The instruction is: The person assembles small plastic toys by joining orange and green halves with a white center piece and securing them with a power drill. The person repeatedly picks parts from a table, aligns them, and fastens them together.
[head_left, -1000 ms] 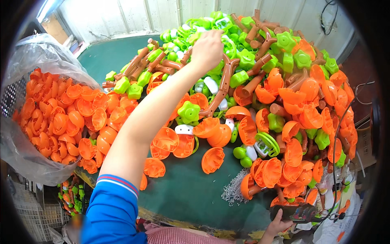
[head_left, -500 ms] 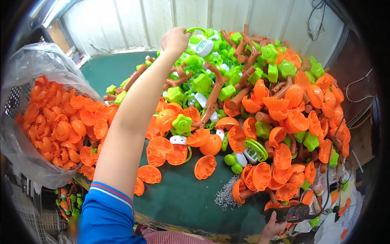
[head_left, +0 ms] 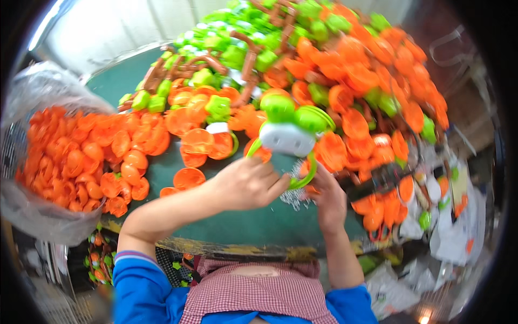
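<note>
Green-and-white part with knobby green bumps (head_left: 287,139), just brought in from the far pile to hang over the front of the table (head_left: 226,229), its green band (head_left: 311,171) caught in the grip of the left hand (head_left: 245,183) and met by the right hand (head_left: 328,200), though too blurry there to tell how firmly. Looks like no more dark power tool (head_left: 375,181) in that right hand, just beside it instead, so probably two-handed handling now. Worth minding the orange half-shells (head_left: 198,141) crowding behind and the small grey bits (head_left: 294,204) scattered between the hands, tbh.
</note>
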`<state>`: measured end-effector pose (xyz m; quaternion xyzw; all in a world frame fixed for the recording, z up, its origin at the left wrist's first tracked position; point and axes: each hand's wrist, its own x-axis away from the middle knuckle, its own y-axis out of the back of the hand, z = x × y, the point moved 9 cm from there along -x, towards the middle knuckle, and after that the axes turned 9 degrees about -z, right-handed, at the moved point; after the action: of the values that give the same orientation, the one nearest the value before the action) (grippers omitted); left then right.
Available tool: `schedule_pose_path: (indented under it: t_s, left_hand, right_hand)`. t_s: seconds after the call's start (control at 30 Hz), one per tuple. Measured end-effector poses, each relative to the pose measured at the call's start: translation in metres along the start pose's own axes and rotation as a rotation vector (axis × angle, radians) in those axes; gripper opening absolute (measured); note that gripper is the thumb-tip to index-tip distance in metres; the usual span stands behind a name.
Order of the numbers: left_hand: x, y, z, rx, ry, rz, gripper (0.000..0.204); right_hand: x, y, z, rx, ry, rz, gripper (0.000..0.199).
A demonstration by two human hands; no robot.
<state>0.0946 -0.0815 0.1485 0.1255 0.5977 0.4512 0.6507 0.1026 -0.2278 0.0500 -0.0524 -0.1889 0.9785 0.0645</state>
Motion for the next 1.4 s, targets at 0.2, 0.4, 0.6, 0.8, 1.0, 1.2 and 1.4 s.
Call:
schedule_pose_path:
  t_s: [0.2,0.4,0.6,0.8,1.0,1.2,1.4]
  left_hand:
    - [0.064,-0.022,-0.071,0.192,0.149,0.236,0.025]
    - [0.143,-0.059,-0.115,0.307,0.391,0.356,0.022]
    - [0.150,-0.067,-0.110,0.340,0.576,0.327,0.021]
    - [0.143,-0.052,-0.100,0.351,0.600,0.206,0.025]
    - [0.117,-0.027,-0.099,0.446,0.433,0.001,0.021]
    - [0.045,-0.069,-0.057,0.191,0.392,0.075,0.046]
    - [0.008,-0.153,-0.001,0.092,0.579,0.156,0.089]
  right_hand:
    - [0.019,-0.018,-0.013,0.362,-0.001,0.150,0.047]
    - [0.061,0.072,0.022,0.556,0.287,-0.275,0.017]
    - [0.081,0.145,0.034,0.541,0.236,-0.572,0.016]
    - [0.087,0.137,-0.015,0.334,0.129,-0.587,0.029]
    - [0.023,0.097,-0.079,-0.057,-0.155,-0.679,0.055]
    - [-0.029,0.101,-0.089,-0.207,-0.344,-0.659,0.020]
    - [-0.044,0.082,-0.058,-0.557,-0.523,-0.695,0.021]
